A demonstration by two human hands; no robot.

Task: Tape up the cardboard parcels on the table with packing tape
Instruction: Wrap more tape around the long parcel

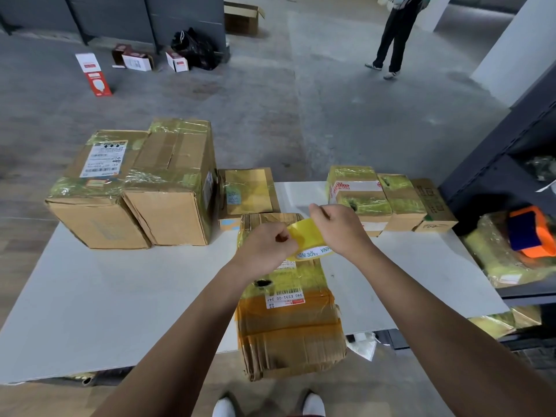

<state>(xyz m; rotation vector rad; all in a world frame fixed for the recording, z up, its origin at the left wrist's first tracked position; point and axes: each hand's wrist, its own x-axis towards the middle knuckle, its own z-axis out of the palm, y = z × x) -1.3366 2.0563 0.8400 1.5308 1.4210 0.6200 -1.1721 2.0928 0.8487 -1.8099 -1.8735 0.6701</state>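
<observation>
White table (120,281), left hand (264,245) and right hand (337,227) both gripping tape roll (307,236) above nearest parcel (288,326).

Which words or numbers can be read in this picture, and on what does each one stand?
"APE IN" and "HINA", cut off: inner core of the yellow packing tape roll.
"940 E591-00 34A", roughly: white label on the long taped cardboard parcel.
White shipping label on the large box: too small.
</observation>
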